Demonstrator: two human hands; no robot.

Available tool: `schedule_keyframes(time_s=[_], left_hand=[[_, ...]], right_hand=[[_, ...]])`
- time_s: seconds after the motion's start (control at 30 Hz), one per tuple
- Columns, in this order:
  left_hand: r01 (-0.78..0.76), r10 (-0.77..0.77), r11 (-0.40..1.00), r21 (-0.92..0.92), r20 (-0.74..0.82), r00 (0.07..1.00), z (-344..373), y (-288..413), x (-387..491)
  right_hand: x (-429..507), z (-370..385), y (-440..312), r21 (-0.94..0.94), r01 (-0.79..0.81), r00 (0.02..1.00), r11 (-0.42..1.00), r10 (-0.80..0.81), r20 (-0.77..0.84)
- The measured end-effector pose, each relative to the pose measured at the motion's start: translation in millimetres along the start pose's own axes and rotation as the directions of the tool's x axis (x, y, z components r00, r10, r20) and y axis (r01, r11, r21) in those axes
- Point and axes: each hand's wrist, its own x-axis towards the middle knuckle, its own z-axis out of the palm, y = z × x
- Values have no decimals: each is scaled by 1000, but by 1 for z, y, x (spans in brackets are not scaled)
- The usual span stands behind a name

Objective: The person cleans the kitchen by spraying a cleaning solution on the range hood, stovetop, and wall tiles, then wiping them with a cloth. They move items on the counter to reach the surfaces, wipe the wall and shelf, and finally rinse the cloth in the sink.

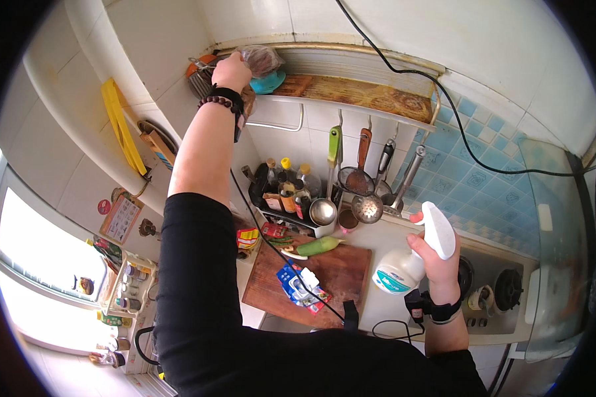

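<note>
My right hand (439, 258) grips the neck of a white spray bottle (395, 270), its thumb and a finger near the trigger. The bottle has a white spray head (437, 231) and a teal label, and is held above the counter. My left hand (231, 73) reaches up to the left end of the wall shelf, with its fingers curled. Beside it are a clear plastic bag (263, 59) with something reddish-brown in it, a teal bowl-like item (268, 83) and an orange-rimmed item (202, 63). What its fingertips touch is hidden.
Ladles and strainers (360, 181) hang below the wooden shelf (352, 94). Bottles (288, 191) stand in a rack. On the cutting board (350, 278) lie a green radish (319, 246) and a wipes pack (298, 283). A gas hob (491, 315) is right; black cables (283, 255) cross the view.
</note>
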Motion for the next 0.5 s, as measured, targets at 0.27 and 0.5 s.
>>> schedule_keyframes(time_s=[0.27, 0.5], left_hand=[[-278, 191, 943, -184, -385, 903, -4, -19, -29], [-350, 337, 927, 135, 111, 935, -9, -3, -72]], right_hand=[[-9, -21, 12, -26, -25, 999, 999, 25, -21], [-7, -20, 15, -27, -18, 1000, 999, 18, -8]])
